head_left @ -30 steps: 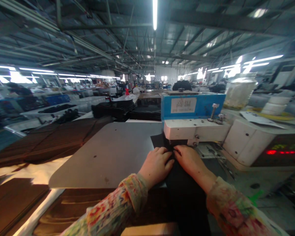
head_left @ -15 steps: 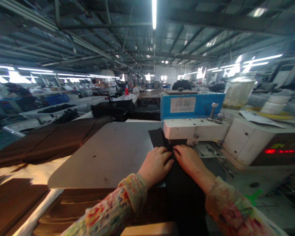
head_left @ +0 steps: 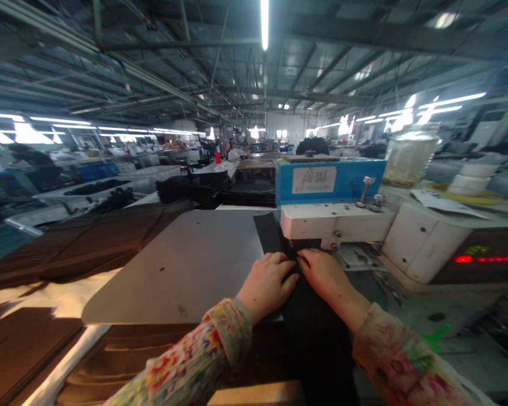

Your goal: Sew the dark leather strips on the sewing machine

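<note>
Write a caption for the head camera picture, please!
Two hands, left hand and right hand, press black fabric flat at a sewing machine.

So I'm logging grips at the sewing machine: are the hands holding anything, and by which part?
Both the left hand and right hand press flat on the black fabric strip, beside the sewing machine head; no clear grasp shows.

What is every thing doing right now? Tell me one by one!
left hand: flat, pressing on the black fabric.
right hand: flat on the fabric, fingertips by the left hand's.
black fabric: lying flat, far end under the sewing machine head.
sewing machine: head down over the fabric.
red display: lit.
ceiling lamp: on.
</note>
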Demonstrator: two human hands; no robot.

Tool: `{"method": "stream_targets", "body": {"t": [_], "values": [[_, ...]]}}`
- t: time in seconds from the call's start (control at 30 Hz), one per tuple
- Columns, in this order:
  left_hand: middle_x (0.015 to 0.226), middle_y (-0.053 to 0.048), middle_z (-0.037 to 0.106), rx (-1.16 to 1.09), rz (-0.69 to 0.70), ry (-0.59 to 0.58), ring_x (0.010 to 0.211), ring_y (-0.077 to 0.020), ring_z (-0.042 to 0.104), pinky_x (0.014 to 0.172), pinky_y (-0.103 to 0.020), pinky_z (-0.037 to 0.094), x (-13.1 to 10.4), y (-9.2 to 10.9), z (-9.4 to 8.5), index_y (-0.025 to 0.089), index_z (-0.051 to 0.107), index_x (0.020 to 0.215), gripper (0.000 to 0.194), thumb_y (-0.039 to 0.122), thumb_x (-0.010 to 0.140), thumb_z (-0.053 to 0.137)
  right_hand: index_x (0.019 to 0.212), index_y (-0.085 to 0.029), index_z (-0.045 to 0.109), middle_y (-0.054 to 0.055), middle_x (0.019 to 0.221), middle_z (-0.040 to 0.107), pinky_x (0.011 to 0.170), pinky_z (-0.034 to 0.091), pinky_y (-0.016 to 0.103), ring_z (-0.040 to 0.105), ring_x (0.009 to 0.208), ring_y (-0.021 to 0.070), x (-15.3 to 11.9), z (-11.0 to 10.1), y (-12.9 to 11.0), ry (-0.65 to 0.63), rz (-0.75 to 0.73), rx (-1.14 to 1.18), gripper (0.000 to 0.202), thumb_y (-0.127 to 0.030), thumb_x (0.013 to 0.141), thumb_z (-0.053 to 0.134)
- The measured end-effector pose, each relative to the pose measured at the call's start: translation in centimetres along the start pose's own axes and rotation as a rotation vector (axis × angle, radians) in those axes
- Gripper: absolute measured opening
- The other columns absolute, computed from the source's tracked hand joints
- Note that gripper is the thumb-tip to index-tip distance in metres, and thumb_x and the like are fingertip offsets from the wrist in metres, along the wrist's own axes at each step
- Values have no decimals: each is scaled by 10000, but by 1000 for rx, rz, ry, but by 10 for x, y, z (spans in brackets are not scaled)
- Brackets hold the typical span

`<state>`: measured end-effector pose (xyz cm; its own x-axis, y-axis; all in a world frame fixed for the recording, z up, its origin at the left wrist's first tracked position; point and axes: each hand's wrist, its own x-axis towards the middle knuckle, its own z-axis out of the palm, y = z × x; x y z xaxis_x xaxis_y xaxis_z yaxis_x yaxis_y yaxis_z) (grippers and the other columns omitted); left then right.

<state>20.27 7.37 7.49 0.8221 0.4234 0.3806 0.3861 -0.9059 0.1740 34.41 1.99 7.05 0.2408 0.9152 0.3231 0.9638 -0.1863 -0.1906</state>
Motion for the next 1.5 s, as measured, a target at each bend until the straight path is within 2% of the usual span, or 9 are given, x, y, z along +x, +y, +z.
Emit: {"method": "stream_targets", "body": {"t": [1.5], "values": [[1026, -41, 564, -23, 10, -1, 934, -182, 496, 851, -322, 414, 0, 1, -1, 211, 585, 1030, 270, 334, 855, 420, 978, -143, 599, 90, 945, 639, 742, 406, 271, 585, 865, 192, 1, -1, -1, -12, -2, -4, 250, -180, 848, 389]]}}
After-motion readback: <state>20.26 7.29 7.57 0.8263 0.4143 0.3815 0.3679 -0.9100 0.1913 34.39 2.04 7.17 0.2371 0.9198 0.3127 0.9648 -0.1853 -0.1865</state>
